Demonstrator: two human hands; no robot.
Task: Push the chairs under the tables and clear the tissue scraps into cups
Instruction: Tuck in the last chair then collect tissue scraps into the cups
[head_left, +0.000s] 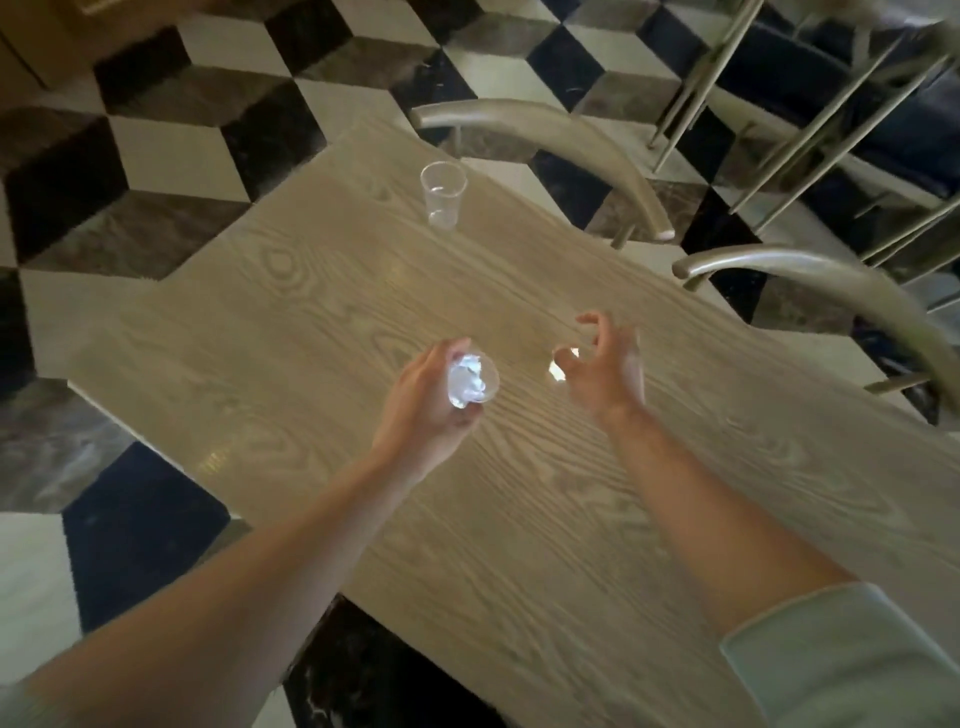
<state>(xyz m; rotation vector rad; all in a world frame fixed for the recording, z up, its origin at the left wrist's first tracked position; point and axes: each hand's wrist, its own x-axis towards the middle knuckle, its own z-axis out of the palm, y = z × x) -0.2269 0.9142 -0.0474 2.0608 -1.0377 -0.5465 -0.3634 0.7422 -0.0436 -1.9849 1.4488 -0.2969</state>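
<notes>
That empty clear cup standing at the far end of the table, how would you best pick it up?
Grip the empty cup around its side wall, near the middle, coming in level from the near side. It stands upright on the table, open mouth up, tapering toward the base, with bare tabletop around it. Thin plastic probably needs a gentle squeeze.

Wood grain, clear plastic, soft tissue under my hands

My table (519, 467) looks like pale wood with bold grain and a faint sheen. The cup (443, 195) ahead is clear, glossy plastic, like the cup in my left hand (475, 382) stuffed with crumpled white tissue (465, 387). The chairs (597, 156) show smooth, satin rails; the floor tiles (156, 156) are polished stone.
</notes>
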